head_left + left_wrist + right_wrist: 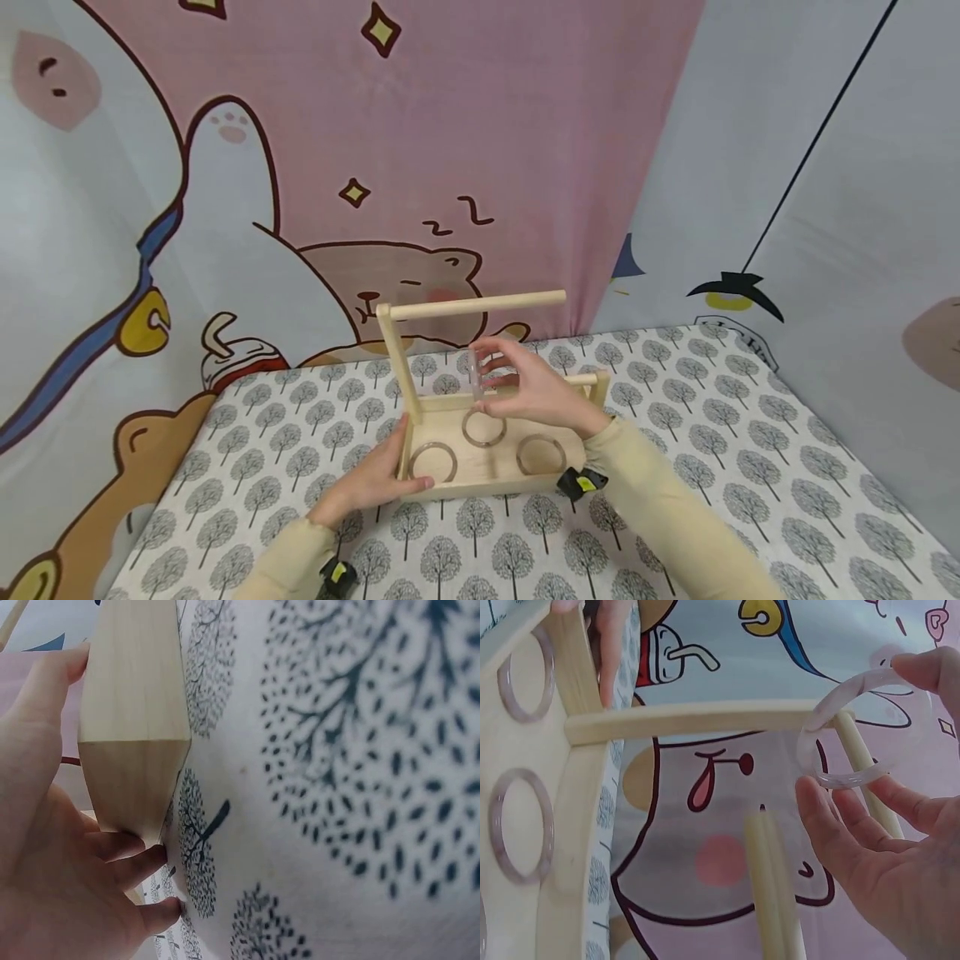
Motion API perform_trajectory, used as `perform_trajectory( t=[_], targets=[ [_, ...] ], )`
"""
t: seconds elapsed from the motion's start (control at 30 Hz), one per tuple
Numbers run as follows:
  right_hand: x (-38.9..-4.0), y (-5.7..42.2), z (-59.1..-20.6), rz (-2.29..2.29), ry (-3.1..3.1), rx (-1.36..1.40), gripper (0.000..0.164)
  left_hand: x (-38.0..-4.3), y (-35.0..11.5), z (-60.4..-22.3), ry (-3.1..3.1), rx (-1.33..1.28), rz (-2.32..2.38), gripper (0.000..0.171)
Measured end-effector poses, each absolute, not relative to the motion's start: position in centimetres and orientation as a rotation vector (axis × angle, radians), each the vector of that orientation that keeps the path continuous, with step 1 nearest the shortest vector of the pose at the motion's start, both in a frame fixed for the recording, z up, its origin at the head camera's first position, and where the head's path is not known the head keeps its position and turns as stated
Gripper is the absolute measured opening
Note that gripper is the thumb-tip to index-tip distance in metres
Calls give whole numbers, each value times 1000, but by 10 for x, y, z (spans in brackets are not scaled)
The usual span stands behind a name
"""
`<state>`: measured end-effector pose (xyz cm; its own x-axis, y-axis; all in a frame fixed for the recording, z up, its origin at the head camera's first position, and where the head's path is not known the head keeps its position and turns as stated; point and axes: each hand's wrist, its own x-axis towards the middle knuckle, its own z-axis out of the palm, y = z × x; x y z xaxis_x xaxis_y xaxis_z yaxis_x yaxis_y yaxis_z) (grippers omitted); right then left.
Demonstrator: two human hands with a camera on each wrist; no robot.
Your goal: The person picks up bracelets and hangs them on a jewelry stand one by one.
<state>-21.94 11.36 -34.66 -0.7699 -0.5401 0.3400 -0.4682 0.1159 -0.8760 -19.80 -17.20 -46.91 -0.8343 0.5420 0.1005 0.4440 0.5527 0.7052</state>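
Shallow wooden tray [487,487] on tree-print cloth [585,546]; three pale rings [496,829] lie apart on its floor. Clear ring [836,701] stands on edge above the tray, pinched between thumb and fingertips of right hand [536,387]. Left hand [371,475] grips tray's left front corner, thumb at front rim, fingers along side.

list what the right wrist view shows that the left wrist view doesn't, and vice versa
Only the right wrist view: the right hand, pinching a pale ring, and more rings lying in the wooden tray.
Only the left wrist view: the palm of the left hand, and the tray's outer corner close up.
Both: the tray, part of the left hand, the tree-print cloth and the curtain.
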Motion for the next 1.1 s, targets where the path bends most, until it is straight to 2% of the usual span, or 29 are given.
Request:
perform_trajectory(
  t=[0.33,0.57,0.9,1.1],
  targets=[
    [-215,140,-345,-1631,2533,-991,73,-197,-170,-469,2673,830,1130,112],
    [-211,162,-347,-1641,2607,-940,69,-198,-172,-471,2678,820,1130,115],
    [-210,182,-348,-1675,2625,-940,73,-197,-171,-471,2674,842,1141,112],
    [-211,191,-348,-1697,2625,-832,74,-197,-171,-471,2687,871,1128,111]
  ],
)
